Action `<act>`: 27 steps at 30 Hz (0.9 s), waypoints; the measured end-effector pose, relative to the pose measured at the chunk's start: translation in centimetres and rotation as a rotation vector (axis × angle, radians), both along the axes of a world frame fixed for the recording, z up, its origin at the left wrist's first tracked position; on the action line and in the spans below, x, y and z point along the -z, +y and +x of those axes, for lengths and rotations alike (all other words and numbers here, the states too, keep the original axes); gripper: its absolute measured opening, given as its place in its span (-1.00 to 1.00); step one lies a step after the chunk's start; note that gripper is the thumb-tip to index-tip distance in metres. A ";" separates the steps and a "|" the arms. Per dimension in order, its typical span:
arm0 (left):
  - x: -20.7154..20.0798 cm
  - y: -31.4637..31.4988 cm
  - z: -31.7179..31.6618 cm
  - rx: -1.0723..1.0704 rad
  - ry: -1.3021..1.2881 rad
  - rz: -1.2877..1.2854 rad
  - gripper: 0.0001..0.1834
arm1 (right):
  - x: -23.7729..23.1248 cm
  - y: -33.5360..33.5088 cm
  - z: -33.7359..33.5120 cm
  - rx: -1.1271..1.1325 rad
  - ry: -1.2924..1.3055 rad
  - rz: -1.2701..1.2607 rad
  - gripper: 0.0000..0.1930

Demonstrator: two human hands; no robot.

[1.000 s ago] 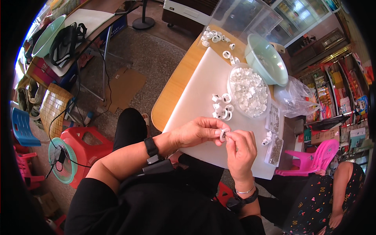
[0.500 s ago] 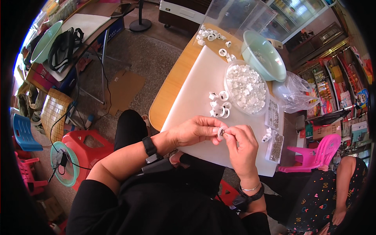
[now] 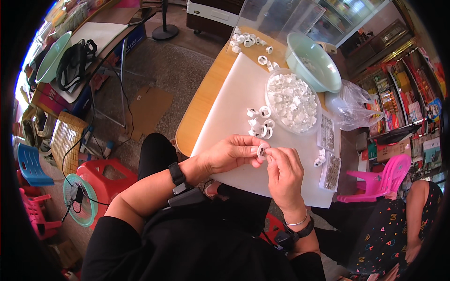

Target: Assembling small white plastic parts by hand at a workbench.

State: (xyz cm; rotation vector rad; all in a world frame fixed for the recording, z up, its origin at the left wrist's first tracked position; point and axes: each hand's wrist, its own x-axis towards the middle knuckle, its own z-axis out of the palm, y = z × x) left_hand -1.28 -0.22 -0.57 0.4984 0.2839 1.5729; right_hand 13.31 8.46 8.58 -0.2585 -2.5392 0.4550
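Observation:
My left hand (image 3: 230, 153) pinches a small white round plastic fitting (image 3: 261, 151) between thumb and fingers, just above the white sheet (image 3: 225, 105). A dark spot shows inside the fitting's ring. My right hand (image 3: 285, 174) is closed, its thumb and fingertips pressed together at the fitting's right side; whatever they grip there is too small to make out. Beyond my hands lies a little group of similar white fittings (image 3: 259, 122). An oval tub (image 3: 267, 93) heaped with small white plastic pieces (image 3: 293, 103) stands past them.
At the right edge of the sheet are two shallow trays (image 3: 330, 172) of tiny parts, with a white fitting (image 3: 320, 158) beside them. A pale green basin (image 3: 313, 63), a clear plastic bag (image 3: 351, 105) and more fittings (image 3: 248, 40) are farther back. Another person's arm (image 3: 416, 215) is at right.
The fitting in my left fingers has turned so that more of its ring face shows. My right fingertips have shifted slightly against it. The whole view has moved a little.

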 end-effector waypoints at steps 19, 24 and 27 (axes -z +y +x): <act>0.1 -0.1 0.2 -0.018 0.007 -0.058 -0.64 | 0.0 0.6 0.3 -0.039 -0.004 0.044 -0.75; -0.3 -0.6 -0.1 -0.058 0.071 -0.089 -0.68 | 0.9 0.5 0.3 -0.069 0.018 0.134 -0.70; -0.3 -0.2 -0.1 -0.064 0.078 -0.110 -0.68 | 1.1 0.7 0.4 -0.073 -0.008 0.146 -0.71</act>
